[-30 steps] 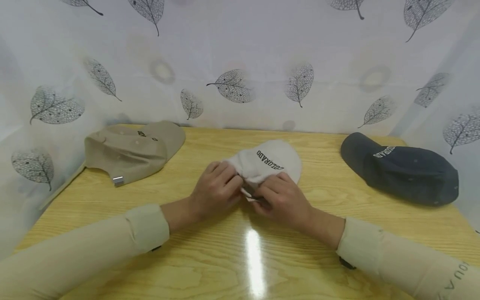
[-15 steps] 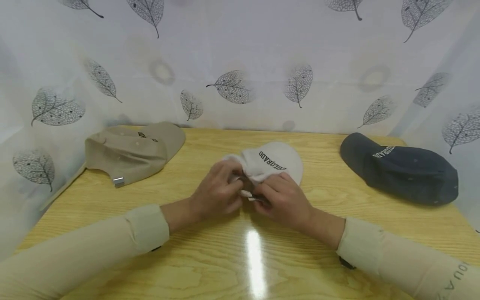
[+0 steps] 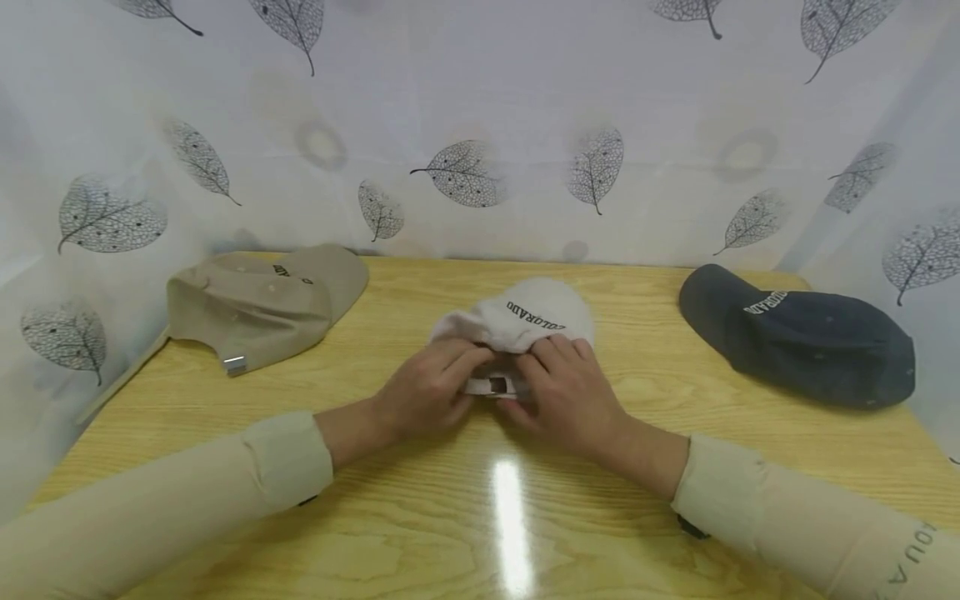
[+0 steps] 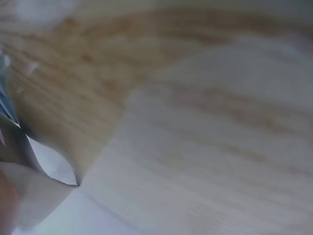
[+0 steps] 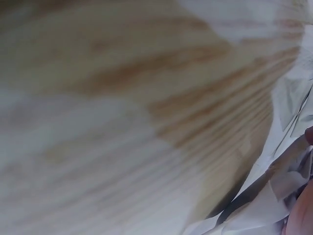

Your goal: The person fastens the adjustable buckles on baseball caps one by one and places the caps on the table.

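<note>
Between left hand point(image 3: 423, 387) and right hand point(image 3: 570, 393), cap strap point(image 3: 479, 387) shows more; apparently fastened.

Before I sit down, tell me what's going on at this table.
A person's left hand and right hand grip either side of a white COLORADO baseball cap at its back opening. The strap shows between them; whether it is fastened is unclear. A tan baseball cap lies off to the left, a dark navy one to the right.
</note>
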`<state>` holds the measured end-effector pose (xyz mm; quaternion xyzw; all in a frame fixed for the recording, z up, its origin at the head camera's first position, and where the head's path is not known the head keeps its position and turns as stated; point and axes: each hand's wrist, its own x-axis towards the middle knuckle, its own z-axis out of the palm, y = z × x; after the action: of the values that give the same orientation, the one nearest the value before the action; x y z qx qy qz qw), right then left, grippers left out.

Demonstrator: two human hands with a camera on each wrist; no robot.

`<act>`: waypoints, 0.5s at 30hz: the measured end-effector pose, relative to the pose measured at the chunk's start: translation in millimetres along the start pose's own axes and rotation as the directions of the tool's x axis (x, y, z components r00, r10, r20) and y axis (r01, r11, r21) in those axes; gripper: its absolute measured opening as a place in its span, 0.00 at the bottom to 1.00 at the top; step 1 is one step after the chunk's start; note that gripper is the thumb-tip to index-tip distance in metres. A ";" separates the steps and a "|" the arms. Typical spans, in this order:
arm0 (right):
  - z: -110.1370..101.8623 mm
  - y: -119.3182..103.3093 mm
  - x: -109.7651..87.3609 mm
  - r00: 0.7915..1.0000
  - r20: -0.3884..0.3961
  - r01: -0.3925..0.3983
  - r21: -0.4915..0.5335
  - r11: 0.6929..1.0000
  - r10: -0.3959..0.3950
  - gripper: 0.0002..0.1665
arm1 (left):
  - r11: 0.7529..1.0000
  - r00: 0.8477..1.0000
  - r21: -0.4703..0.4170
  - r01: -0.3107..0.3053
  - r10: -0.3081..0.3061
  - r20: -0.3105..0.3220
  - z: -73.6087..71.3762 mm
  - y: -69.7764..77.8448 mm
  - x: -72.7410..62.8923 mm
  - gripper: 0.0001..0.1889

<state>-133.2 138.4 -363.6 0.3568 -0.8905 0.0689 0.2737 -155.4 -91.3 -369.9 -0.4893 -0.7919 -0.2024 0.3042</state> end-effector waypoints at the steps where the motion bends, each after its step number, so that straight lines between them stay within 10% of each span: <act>1: -0.5 0.0 0.0 1.000 0.016 -0.020 -0.009 1.000 0.020 0.29 | 1.000 1.000 0.001 0.002 -0.002 0.002 -0.2 0.1 -0.3 0.21; 10: -2.6 2.2 -0.8 0.989 0.137 -0.053 0.029 0.998 0.048 0.17 | 0.999 0.995 0.030 0.023 -0.025 0.097 -2.3 -0.6 -4.9 0.22; 15: -2.9 5.1 -0.5 0.975 0.210 -0.084 0.042 0.996 0.073 0.21 | 1.000 1.000 -0.024 0.005 -0.005 0.008 -5.6 -3.9 -6.5 0.17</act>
<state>-135.0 143.4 -361.0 0.3334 -0.9257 0.0647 0.1667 -155.1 -100.7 -370.2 -0.4917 -0.7918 -0.2106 0.2948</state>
